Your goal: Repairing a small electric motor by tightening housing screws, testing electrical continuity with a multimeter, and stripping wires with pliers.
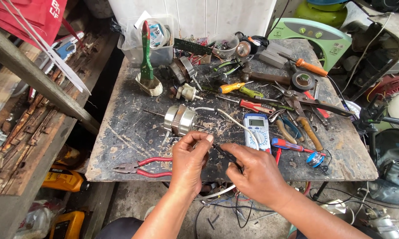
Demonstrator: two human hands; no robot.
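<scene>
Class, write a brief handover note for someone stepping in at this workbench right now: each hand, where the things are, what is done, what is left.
Left hand: pinching a thin wire end near the small electric motor.
Right hand: holding a black probe, tip toward the left fingers.
Multimeter lies on the table right of the motor; a white cable leaves the motor. Red-handled pliers lie at the front edge.
Done: motor out on the table, meter beside it.
Left: probe and wire look close; contact cannot be told.
</scene>
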